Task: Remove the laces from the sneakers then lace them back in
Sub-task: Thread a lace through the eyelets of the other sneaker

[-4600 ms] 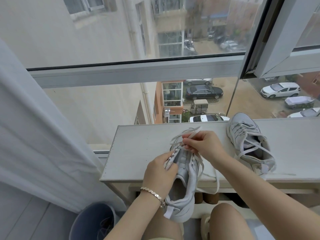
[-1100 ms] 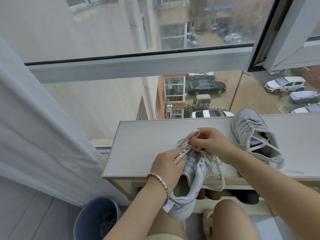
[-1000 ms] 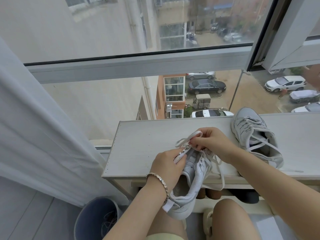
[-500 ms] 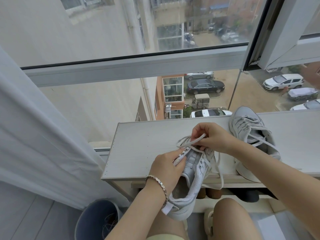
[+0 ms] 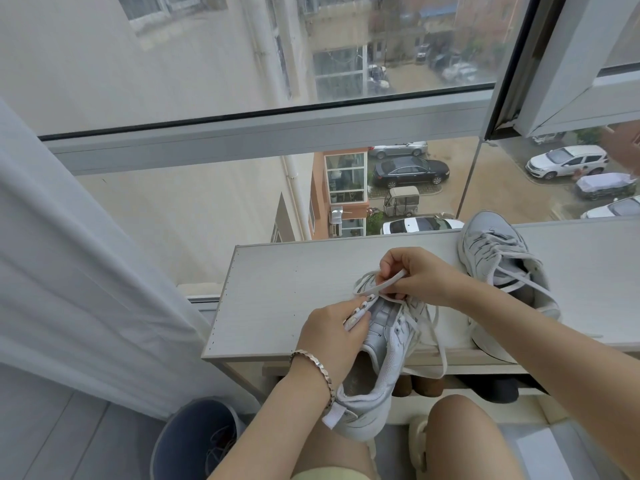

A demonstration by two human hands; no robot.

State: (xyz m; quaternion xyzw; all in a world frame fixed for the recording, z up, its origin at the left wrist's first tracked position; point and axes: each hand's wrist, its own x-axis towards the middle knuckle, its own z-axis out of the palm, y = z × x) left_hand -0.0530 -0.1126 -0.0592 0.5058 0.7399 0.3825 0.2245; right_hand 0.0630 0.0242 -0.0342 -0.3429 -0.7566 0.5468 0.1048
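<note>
Pinching a flat white lace [image 5: 380, 285] between thumb and fingertips, the right hand [image 5: 420, 276] holds it just above the toe end of a white sneaker [image 5: 389, 344], with the strand running out to the left of its fingers in a low loop. The left hand [image 5: 332, 336] grips that same sneaker from its left side, fingers curled over the eyelet edge beside the tongue, a metal bracelet [image 5: 313, 362] on the wrist behind it. The sneaker lies between the two hands, toe resting on the pale bench [image 5: 277, 292] and heel hanging off the near edge over the person's lap; more of its lace droops in a loose loop below the right wrist, over the front of the bench. A second sneaker [image 5: 491, 249], grey-white and laced with slack ends, sits on the bench just to the right of the right hand, partly hidden behind that forearm. Down to the left of the left arm stands a blue bin [image 5: 188, 438] on the floor, and further left hangs a white curtain [image 5: 69, 271].
</note>
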